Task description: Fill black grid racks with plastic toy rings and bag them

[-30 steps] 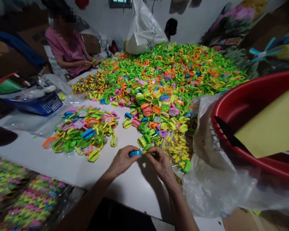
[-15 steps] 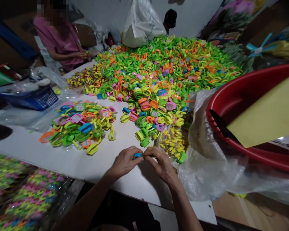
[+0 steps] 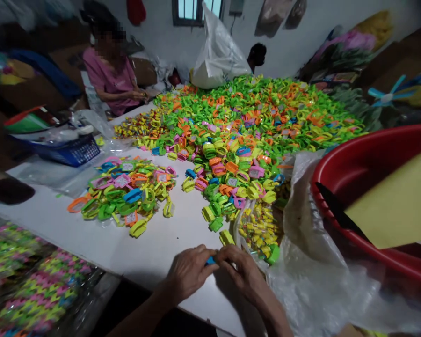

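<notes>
My left hand (image 3: pixel 189 274) and my right hand (image 3: pixel 242 270) meet over the near edge of the white table (image 3: pixel 73 229). Between them they pinch a small blue plastic band (image 3: pixel 210 260), mostly hidden by my fingers. A yellow-green plastic toy watch (image 3: pixel 226 238) lies just beyond my right hand. Past it spreads a huge heap of neon plastic toy watches (image 3: pixel 231 126). A smaller heap of watches (image 3: pixel 126 192) sits to the left of my hands.
Right of my hands lie a transparent plastic sheet (image 3: pixel 312 267) and a red plastic basin (image 3: pixel 368 164) with yellow paper (image 3: pixel 396 206). Bagged bands (image 3: pixel 38 292) lie at lower left, a blue basket (image 3: pixel 73 152) at left. A person in a pink top (image 3: pixel 110 82) works across the table.
My hands sit lower in the view, nearer the table's edge, and the whole scene has shifted with my head. The blue band shows less between my fingers than a second ago.
</notes>
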A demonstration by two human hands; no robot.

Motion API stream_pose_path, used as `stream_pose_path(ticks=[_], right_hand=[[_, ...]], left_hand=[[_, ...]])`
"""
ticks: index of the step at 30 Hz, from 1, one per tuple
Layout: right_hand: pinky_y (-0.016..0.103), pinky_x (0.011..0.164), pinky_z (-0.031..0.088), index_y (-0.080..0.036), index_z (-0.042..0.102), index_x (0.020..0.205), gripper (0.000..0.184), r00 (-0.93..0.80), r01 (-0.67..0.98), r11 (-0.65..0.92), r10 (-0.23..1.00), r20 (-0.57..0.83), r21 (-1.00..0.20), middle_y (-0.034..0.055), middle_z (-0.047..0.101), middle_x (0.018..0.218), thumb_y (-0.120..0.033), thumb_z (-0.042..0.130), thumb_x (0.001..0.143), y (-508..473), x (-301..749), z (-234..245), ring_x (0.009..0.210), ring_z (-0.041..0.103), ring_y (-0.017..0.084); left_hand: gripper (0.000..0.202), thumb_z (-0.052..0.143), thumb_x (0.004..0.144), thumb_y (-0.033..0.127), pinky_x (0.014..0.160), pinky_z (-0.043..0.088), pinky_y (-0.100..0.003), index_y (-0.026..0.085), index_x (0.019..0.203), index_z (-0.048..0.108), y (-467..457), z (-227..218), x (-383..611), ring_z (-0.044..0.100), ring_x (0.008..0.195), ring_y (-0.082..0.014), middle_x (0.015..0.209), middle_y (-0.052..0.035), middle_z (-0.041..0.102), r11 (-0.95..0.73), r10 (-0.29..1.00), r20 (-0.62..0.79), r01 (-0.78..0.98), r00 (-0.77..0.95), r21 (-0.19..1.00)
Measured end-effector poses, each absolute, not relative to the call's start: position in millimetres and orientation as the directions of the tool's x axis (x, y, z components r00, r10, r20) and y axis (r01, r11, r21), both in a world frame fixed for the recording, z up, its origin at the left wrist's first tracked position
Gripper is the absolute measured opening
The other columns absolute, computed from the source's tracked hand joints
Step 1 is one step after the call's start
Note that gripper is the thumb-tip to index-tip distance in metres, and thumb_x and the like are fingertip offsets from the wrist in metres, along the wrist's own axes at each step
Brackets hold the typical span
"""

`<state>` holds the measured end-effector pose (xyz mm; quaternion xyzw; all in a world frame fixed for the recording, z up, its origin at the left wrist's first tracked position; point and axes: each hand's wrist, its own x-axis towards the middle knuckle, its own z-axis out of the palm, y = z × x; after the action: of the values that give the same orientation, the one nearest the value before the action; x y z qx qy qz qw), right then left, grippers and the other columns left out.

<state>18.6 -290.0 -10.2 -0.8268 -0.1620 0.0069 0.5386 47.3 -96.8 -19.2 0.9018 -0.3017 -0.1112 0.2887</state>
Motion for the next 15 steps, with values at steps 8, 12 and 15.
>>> stream_pose_path(ticks=[8,12,15], right_hand=[[0.028,0.069,0.049,-0.021,0.068,0.083,0.019,0.942,0.129,-0.314,0.335,0.017,-0.940,0.0034,0.067,0.081,-0.036,0.057,0.089,-289,29,-15,0.076,0.063,0.019],[0.034,0.074,0.051,-0.021,0.063,0.112,0.033,0.980,0.161,-0.544,-0.009,0.198,-0.823,0.0079,0.067,0.098,-0.040,0.051,0.088,-315,57,-8,0.085,0.063,0.022],[0.036,0.078,0.050,-0.020,0.065,0.110,0.033,0.970,0.085,-0.786,-0.075,0.231,-0.612,0.0116,0.064,0.108,-0.032,0.048,0.085,-339,76,-19,0.094,0.062,0.026]], left_hand=[[0.026,0.053,0.091,0.047,0.066,0.042,-0.024,0.026,0.096,0.068,-85,-10,58,0.063,0.078,-0.0158,0.084,0.0001,0.066,-0.646,-0.678,-0.069,-0.548,0.732,0.532],[0.017,0.060,0.088,0.034,0.072,0.045,-0.029,0.021,0.093,0.069,-55,56,123,0.060,0.088,-0.0217,0.095,-0.0068,0.062,-0.881,-0.412,-0.017,-0.393,0.911,0.264],[0.014,0.060,0.084,0.021,0.091,0.043,-0.041,0.012,0.090,0.068,-46,96,186,0.051,0.113,-0.0332,0.116,-0.0171,0.054,-0.978,-0.175,0.136,-0.188,0.975,0.088]])
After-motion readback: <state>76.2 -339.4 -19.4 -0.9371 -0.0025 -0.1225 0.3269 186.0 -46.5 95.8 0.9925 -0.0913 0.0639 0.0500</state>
